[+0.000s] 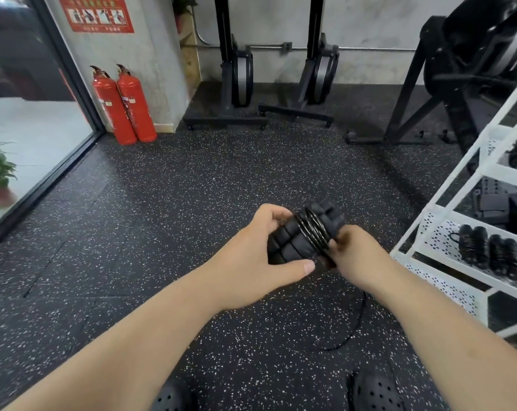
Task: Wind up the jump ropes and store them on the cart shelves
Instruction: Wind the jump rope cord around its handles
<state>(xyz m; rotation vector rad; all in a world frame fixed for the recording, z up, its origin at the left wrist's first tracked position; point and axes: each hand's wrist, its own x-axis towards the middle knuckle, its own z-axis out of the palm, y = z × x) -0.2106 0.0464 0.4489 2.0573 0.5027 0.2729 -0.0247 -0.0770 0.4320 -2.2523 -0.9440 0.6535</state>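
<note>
Task thing: pair of black ribbed foam jump-rope handles (287, 243), held together in front of the person, above the speckled black rubber floor (168, 203).
Long axis: slanted from near-left to far-right.
Left hand (251, 259): fingers and thumb curled round the handles' near end.
Right hand (356, 258): fingertips pinched on the thin black cord coils (313, 229) banded round the handles.
Loose tail (358, 321): hung below the right hand, down to the floor.
Key relation: unwound cord lies under and right of the handles; the right hand is judged nearer for further turns.
White perforated metal cart (438, 235): at right, on the right hand's side; wound ropes (483, 247) already laid on one shelf.
</note>
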